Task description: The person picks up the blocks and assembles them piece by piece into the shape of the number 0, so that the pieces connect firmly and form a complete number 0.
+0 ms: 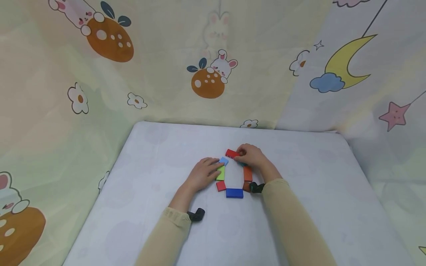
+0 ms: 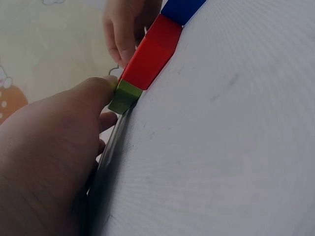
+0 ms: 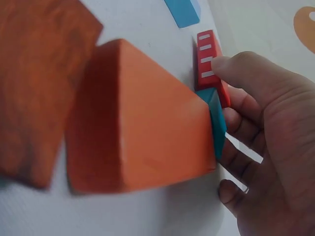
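Wooden-looking blocks lie in a ring on the white table. At its far side, my right hand (image 1: 252,155) pinches a red block with white marks (image 3: 205,59) between thumb and fingers. That block's end meets a teal block (image 3: 216,123), beside an orange block (image 1: 247,173). My left hand (image 1: 203,173) rests at the ring's left side, fingers extended over a light green block (image 1: 221,174) and a light blue block (image 1: 224,160). In the left wrist view, its thumb touches the green block. A gap shows between the light blue block and the red marked one.
Nearer me, a plain red block (image 1: 221,186), a dark blue block (image 1: 234,193) and a reddish-brown block (image 1: 246,186) form the ring's front. Dark wrist cameras sit on both wrists. A printed cloth (image 1: 166,66) hangs behind the white table (image 1: 316,177).
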Available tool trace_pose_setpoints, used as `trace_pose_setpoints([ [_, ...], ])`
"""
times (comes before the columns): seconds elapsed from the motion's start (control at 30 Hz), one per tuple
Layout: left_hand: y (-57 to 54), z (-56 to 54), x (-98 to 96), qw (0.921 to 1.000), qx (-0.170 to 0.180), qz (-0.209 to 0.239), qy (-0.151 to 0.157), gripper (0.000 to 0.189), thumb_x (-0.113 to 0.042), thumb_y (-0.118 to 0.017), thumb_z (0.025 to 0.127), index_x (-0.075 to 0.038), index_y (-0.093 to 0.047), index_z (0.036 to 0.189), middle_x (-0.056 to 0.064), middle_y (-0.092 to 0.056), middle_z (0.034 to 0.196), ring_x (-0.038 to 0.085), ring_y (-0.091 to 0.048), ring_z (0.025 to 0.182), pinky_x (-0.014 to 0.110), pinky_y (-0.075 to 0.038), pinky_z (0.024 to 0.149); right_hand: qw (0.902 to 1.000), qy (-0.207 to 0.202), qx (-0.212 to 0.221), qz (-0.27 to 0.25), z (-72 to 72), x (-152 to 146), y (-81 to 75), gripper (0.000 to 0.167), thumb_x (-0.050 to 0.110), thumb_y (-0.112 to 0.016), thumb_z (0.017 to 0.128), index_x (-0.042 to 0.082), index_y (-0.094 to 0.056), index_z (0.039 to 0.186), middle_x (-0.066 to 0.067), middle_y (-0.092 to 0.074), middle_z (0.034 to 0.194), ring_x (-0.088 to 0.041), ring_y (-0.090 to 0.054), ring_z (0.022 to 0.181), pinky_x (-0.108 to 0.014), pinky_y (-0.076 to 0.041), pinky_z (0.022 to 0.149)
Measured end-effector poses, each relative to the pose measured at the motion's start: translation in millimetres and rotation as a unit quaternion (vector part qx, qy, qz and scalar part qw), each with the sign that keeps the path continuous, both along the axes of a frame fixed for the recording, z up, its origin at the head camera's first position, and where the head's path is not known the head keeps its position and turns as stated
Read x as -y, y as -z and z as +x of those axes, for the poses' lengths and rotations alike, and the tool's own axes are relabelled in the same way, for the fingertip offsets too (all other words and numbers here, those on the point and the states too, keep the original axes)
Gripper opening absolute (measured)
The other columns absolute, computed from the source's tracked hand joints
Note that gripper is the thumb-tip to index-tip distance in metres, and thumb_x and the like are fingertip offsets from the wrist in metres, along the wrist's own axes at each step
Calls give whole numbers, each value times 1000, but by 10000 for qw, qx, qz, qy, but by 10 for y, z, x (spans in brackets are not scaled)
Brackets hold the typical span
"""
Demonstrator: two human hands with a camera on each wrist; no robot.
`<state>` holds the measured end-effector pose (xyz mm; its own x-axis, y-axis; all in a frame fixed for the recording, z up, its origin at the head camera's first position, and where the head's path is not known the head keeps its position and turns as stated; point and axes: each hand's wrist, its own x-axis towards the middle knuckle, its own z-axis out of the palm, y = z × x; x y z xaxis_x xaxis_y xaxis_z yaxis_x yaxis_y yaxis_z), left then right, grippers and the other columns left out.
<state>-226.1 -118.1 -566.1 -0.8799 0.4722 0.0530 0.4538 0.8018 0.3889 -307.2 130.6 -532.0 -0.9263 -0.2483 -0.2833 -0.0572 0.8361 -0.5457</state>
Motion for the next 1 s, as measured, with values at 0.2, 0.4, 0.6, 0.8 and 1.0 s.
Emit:
trace_pose_setpoints([
  [0.2, 18, 2, 3, 10000, -50, 11, -7, 45, -45, -47, 102, -38, -46, 147, -5, -44, 154, 22, -36, 145, 44, -30, 120, 9994, -303, 38, -168, -4, -54, -74, 36, 37, -71, 90, 18, -63, 120, -6, -61, 108, -24, -55, 99, -33, -53, 80],
  [0.4, 22, -7, -7, 9999, -90, -39, 21, 45, -45, -46, 103, -37, -46, 147, -5, -44, 154, 21, -36, 144, 43, -30, 120, 9979, -645, -8, -25, -28, -94, -146, 36, 36, -72, 90, 18, -64, 121, -5, -61, 110, -24, -55, 98, -33, -54, 81],
  [0.6, 16, -5, -14, 10000, -50, -38, -12, 44, -46, -45, 103, -38, -46, 147, -5, -44, 154, 21, -36, 145, 43, -30, 120, 9962, -875, -6, 31, -48, -102, -183, 33, 30, -72, 91, 19, -65, 120, -4, -61, 109, -22, -55, 97, -31, -53, 80],
  [0.8, 24, -9, -7, 9999, 31, -87, -48, 45, -47, -44, 103, -39, -45, 147, -7, -42, 155, 18, -34, 146, 42, -28, 121, 9945, -1047, -31, 77, -54, -92, -193, 30, 29, -71, 91, 19, -65, 119, -3, -62, 107, -22, -55, 96, -31, -52, 81],
  [1.0, 51, -26, -7, 9998, -13, -160, -66, 44, -47, -44, 103, -40, -44, 147, -8, -42, 155, 17, -34, 145, 41, -28, 121, 9936, -1119, -53, 113, -84, -102, -147, 30, 29, -71, 91, 19, -65, 119, -2, -62, 107, -21, -55, 97, -31, -52, 82],
])
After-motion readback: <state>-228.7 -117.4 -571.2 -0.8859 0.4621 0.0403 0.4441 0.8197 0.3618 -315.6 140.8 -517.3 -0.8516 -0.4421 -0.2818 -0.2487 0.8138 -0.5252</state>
